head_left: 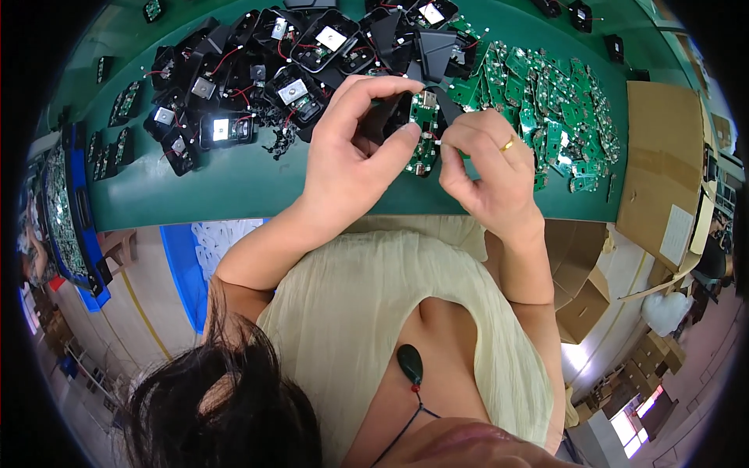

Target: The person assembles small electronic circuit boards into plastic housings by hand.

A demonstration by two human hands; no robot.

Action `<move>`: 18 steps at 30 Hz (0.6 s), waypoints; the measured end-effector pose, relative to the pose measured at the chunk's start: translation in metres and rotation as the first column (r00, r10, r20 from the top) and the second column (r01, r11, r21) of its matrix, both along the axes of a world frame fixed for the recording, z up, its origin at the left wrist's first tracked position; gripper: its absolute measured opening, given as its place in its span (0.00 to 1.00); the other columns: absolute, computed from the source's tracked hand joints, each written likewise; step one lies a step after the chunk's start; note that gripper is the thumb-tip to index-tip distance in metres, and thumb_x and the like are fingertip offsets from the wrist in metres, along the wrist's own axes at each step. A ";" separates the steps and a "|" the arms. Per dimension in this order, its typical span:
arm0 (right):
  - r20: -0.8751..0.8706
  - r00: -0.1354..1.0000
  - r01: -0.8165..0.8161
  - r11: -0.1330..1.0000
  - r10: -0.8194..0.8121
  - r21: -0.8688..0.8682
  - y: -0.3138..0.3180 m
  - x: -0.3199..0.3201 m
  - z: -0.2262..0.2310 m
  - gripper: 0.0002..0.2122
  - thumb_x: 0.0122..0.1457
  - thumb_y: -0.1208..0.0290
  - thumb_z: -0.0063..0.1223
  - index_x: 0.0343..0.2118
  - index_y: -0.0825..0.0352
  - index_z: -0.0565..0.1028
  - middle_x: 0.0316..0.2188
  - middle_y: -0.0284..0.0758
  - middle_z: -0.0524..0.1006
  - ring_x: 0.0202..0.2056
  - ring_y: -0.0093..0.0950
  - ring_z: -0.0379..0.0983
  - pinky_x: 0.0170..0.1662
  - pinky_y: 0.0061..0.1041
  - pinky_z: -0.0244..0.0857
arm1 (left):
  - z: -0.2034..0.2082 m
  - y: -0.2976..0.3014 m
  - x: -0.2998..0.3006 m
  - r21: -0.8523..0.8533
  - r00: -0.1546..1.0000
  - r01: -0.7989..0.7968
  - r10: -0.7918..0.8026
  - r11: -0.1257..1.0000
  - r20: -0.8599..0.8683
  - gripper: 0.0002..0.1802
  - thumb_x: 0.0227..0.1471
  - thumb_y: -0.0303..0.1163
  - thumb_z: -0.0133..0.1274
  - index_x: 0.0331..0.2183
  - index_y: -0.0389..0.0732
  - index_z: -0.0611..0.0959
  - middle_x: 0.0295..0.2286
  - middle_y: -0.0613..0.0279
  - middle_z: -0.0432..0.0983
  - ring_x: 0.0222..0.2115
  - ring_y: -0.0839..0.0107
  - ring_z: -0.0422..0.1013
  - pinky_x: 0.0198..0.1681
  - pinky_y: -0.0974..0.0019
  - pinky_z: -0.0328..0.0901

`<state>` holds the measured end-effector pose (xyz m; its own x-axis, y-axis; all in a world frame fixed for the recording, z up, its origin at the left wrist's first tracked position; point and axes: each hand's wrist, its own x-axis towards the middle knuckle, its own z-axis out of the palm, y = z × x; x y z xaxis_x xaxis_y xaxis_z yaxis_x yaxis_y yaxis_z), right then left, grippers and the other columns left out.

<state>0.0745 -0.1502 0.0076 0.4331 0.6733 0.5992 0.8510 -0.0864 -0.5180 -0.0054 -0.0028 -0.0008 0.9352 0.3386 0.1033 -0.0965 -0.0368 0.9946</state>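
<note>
Over the near part of the green bench, my left hand (347, 148) grips a black plastic housing (450, 106) with a green circuit board (424, 117) at it. The left thumb presses on the board's face, and the fingers curl round the far side. Close against the board's right edge, my right hand (495, 168) is closed in a pinch. A small white plug (436, 142) shows at its fingertips; most of it is hidden by the fingers. A ring is on one right finger.
Black housings (292, 92) with red and black wires are heaped at the back left. Loose green circuit boards (566, 129) spread over the right of the bench (257, 183). Small black parts (282, 142) lie left of my hands. A cardboard box (659, 156) stands at the right edge.
</note>
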 end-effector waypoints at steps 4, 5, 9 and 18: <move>0.078 0.997 0.017 0.999 -0.015 -0.030 0.002 0.000 0.002 0.11 0.34 0.84 0.54 0.25 0.69 0.70 0.24 0.36 0.69 0.23 0.33 0.66 0.25 0.26 0.62 | 0.005 -0.005 -0.003 0.152 0.995 -0.095 0.088 0.984 0.056 0.18 0.39 0.20 0.53 0.38 0.40 0.75 0.33 0.64 0.64 0.24 0.82 0.63 0.19 0.79 0.59; 0.079 0.997 0.017 0.999 -0.014 -0.031 0.002 0.000 0.003 0.11 0.34 0.84 0.54 0.25 0.69 0.70 0.24 0.36 0.69 0.23 0.33 0.66 0.25 0.26 0.62 | 0.004 -0.005 -0.003 0.151 0.994 -0.096 0.088 0.984 0.057 0.18 0.39 0.20 0.53 0.38 0.40 0.75 0.33 0.64 0.64 0.24 0.82 0.63 0.19 0.79 0.59; 0.111 0.994 0.018 0.997 -0.009 -0.079 0.001 -0.003 0.008 0.13 0.33 0.83 0.55 0.26 0.69 0.70 0.25 0.35 0.68 0.24 0.33 0.65 0.25 0.27 0.62 | 0.006 -0.004 -0.004 0.294 0.987 -0.140 0.111 0.946 0.114 0.20 0.35 0.21 0.54 0.37 0.41 0.76 0.31 0.62 0.65 0.22 0.78 0.63 0.18 0.77 0.59; 0.207 0.978 0.038 0.991 -0.010 -0.132 0.006 -0.005 0.014 0.12 0.31 0.80 0.53 0.25 0.69 0.68 0.22 0.33 0.65 0.22 0.31 0.62 0.23 0.25 0.60 | 0.011 -0.007 -0.007 0.368 0.973 -0.191 0.127 0.910 0.192 0.20 0.33 0.21 0.55 0.36 0.40 0.76 0.31 0.60 0.66 0.20 0.77 0.65 0.17 0.75 0.60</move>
<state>0.0690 -0.1445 0.0221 0.3269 0.7445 0.5821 0.9349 -0.1648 -0.3142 -0.0122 -0.0096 0.0106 0.8321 0.3858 0.3984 -0.2144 -0.4388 0.8726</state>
